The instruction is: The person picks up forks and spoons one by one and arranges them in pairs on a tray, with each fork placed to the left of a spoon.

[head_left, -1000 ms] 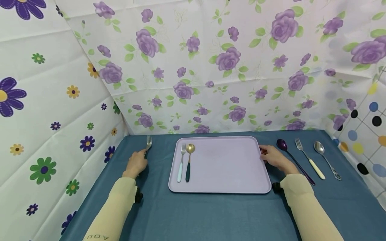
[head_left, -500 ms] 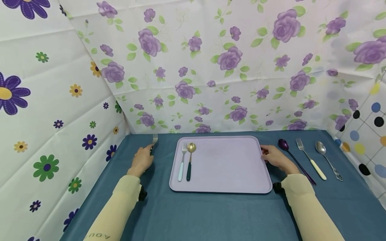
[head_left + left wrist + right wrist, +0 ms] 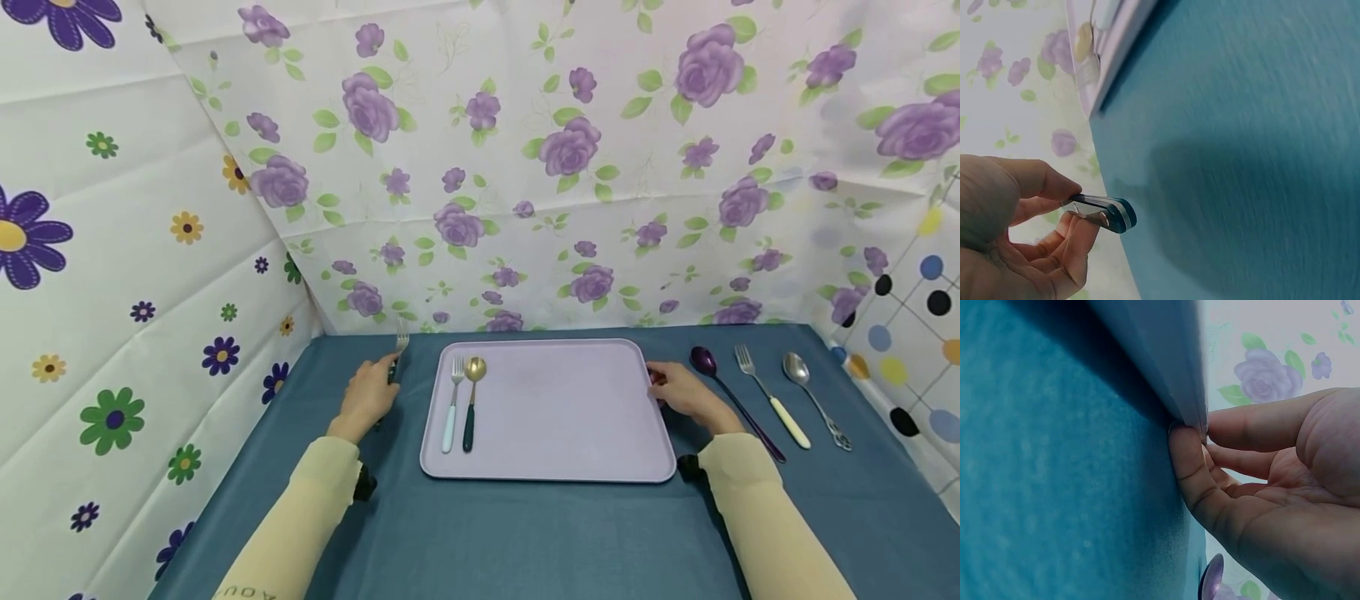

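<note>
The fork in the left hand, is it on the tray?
No, the left hand holds the fork off to the left of the tray.

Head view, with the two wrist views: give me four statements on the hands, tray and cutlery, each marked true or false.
1. The left hand holds a dark-handled fork. True.
2. The right hand holds nothing. False: it grips the tray at its right edge.
3. A light-blue-handled fork and a gold-bowled spoon lie on the tray. True.
4. The purple spoon lies right of the cream-handled fork. False: it lies left of that fork.
</note>
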`<action>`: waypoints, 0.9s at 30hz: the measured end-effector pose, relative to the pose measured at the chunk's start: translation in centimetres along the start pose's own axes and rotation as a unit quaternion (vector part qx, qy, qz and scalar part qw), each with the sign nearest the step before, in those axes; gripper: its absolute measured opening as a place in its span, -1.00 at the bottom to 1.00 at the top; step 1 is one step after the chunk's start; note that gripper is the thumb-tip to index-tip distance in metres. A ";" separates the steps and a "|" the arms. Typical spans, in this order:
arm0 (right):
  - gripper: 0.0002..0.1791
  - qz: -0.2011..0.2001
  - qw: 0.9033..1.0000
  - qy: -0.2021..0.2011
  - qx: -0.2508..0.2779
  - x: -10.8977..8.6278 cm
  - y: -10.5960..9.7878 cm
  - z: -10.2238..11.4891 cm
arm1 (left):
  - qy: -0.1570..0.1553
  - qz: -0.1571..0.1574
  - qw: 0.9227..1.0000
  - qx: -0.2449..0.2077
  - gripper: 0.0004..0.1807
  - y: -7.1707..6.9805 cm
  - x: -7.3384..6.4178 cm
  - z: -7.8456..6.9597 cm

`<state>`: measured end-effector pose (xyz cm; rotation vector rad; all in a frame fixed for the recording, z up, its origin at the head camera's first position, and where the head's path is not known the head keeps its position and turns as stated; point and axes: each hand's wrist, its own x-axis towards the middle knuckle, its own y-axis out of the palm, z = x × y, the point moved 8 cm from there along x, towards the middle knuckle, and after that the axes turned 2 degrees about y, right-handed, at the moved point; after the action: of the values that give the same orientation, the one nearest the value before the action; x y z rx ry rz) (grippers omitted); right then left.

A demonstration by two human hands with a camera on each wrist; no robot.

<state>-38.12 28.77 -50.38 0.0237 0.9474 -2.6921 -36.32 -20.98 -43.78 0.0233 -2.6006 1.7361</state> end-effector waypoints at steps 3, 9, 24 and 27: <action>-0.39 0.001 1.000 -0.012 0.005 0.0 0.0 0.1 | 0.003 -0.003 1.000 -0.008 -0.37 0.0 -0.1 -0.4; -0.39 -0.001 1.000 -0.015 0.001 0.1 0.0 -0.3 | 0.021 -0.009 1.000 -0.017 -0.37 -0.1 -0.3 -1.5; -0.39 0.002 1.000 -0.008 0.002 0.1 0.1 0.0 | 0.032 -0.007 0.998 -0.052 -0.38 0.7 -0.7 -3.0; -0.39 0.001 1.000 -0.013 0.004 0.1 0.1 0.1 | 0.035 -0.007 0.998 -0.052 -0.38 1.0 -0.6 -3.4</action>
<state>-38.14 28.63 -50.35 -0.0096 0.9280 -2.6883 -35.70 -17.43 -43.38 -0.0190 -2.6302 1.5639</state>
